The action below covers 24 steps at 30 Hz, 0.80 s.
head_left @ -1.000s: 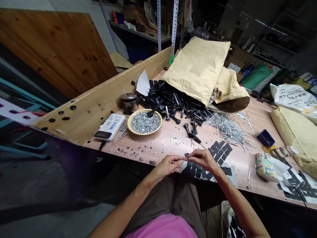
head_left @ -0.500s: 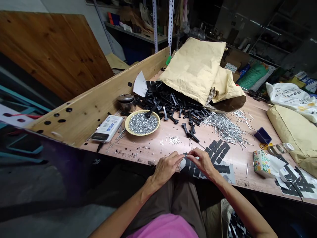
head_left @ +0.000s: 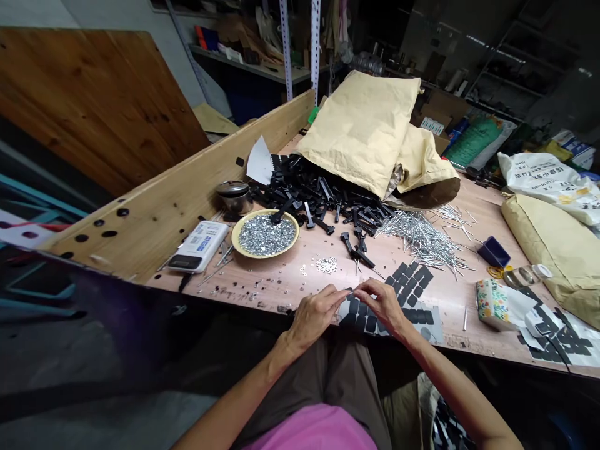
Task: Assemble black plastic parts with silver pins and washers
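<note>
My left hand (head_left: 315,314) is closed in a pinch over the table's front edge. Its fingertips almost meet those of my right hand (head_left: 382,304), which is pinched as well. Between them shows a tiny dark bit, too small to name. Under and beside the hands lies a pale sheet (head_left: 437,329) bearing rows of black rounded pads (head_left: 409,285). Small shiny washers (head_left: 327,265) lie loose beyond my left hand. Past my right hand are a few black plastic parts (head_left: 357,251) and a heap of thin metal rods (head_left: 419,237).
A yellow bowl (head_left: 240,249) full of small metal pieces stands left, beside a white scale (head_left: 199,245). Behind it, black parts (head_left: 323,194) spill from a paper sack (head_left: 360,131). At right are a blue box (head_left: 494,252), a jar (head_left: 520,277) and a flowered tissue pack (head_left: 492,302).
The view has shifted slightly. Both hands stay together in almost the same place. A thin light bit showed between the fingertips before; now a dark bit shows there.
</note>
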Available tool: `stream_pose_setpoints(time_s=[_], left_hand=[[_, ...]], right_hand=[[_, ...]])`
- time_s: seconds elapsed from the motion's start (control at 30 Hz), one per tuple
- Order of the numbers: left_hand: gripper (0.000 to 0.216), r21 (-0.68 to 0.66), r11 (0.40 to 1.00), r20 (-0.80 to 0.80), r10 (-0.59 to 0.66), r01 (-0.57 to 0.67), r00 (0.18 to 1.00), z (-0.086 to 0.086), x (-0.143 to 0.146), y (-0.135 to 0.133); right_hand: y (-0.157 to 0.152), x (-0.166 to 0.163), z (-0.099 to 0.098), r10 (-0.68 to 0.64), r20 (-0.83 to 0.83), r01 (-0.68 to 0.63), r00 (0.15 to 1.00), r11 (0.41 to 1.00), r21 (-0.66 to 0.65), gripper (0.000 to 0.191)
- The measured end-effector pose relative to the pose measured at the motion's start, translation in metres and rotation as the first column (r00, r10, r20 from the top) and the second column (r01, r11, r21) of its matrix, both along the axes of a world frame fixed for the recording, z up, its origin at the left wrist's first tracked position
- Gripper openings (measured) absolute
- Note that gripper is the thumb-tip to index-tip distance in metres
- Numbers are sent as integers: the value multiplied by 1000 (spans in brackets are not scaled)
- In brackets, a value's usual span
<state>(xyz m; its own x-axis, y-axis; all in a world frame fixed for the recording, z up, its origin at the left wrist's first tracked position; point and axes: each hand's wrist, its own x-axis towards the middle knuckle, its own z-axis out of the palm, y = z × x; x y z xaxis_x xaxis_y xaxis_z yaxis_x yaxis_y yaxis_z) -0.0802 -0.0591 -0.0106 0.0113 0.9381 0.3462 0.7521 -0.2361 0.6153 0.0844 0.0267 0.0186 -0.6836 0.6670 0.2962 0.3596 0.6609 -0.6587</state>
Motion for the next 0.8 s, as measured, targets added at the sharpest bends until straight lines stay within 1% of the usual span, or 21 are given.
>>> stream_pose_setpoints(time_s=[0.07, 0.13, 0.23, 0.3, 0.33, 0.4, 0.47, 0.53, 0.6, 0.7, 0.8], left_hand=[[29, 20, 1000, -57, 11, -10, 998, 0, 2, 0], [30, 32, 999, -77, 11, -9, 997, 0, 4, 0], [30, 27, 1000, -84, 7, -4, 996, 0, 6, 0], [31, 21, 1000, -59, 9, -8, 998, -1, 7, 1], [31, 21, 1000, -26, 12, -11, 1000, -1, 7, 1], [30, 20, 1000, 87, 4, -5, 996, -1, 6, 3], [28, 15, 1000, 221, -20, 17, 975, -1, 4, 4], [27, 5, 1000, 323, -28, 28, 946, 0, 3, 5], [26, -14, 1000, 380, -6, 13, 925, 2, 2, 5], [27, -37, 999, 435, 19, -3, 900, 5, 1, 6], [28, -37, 999, 469, -14, 36, 883, 7, -1, 7]], right_hand=[[-2, -1, -1, -23, 23, 23, 999, 1000, 3, 36], [-4, -2, -4, -38, 42, 37, 998, 999, 26, 35], [-5, -2, -11, -74, 50, 71, 996, 995, 69, 37], [-5, -4, -15, -107, 38, 105, 993, 993, 62, 41], [-5, -5, -16, -121, 27, 120, 992, 992, 39, 42], [-6, -9, -16, -142, -9, 141, 990, 988, -56, 40], [-6, -13, -14, -155, -60, 143, 986, 974, -174, 35], [-7, -15, -11, -167, -107, 139, 980, 962, -234, 33], [-7, -16, -7, -169, -134, 139, 977, 969, -203, 34], [-5, -13, -3, -125, -133, 107, 983, 985, -133, 34], [-1, -7, 0, -65, -123, 43, 990, 984, -172, 32]])
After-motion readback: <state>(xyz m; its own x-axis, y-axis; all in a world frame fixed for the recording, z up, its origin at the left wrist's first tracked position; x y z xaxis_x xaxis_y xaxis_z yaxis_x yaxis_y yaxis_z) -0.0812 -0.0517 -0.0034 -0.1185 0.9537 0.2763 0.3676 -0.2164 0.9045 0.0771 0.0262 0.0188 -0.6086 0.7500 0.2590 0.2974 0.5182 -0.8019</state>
